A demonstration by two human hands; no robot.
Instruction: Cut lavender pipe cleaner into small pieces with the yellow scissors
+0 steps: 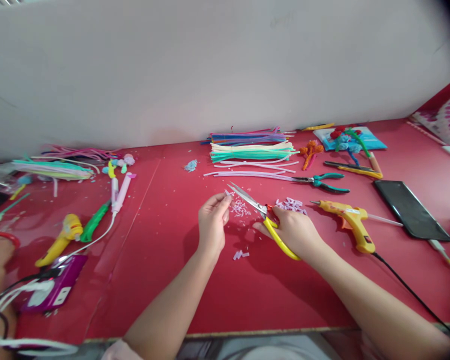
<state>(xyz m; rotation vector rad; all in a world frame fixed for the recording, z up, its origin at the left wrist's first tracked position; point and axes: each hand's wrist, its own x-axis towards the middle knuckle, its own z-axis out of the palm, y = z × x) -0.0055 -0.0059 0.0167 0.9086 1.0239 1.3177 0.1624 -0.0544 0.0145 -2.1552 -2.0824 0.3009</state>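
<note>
My right hand [294, 230] grips yellow-handled scissors [260, 212], whose blades are parted and point up-left. My left hand [212, 222] pinches a tiny pale lilac piece at its fingertips, right at the blade tips. Small lilac cut bits [241, 207] lie on the red table [165, 280] between the hands. A few more bits [240, 255] sit nearer me. A heap of short lilac pieces [290, 204] lies just beyond my right hand.
Long lilac pipe cleaners [253, 174] and stacked coloured ones [252, 145] lie ahead. Teal pliers [324, 181], a yellow glue gun [350, 222] with its cord, a phone [410, 210] and pipe-cleaner flowers [347, 140] are at the right. Another glue gun [62, 237], a purple box [56, 290] and cables sit left.
</note>
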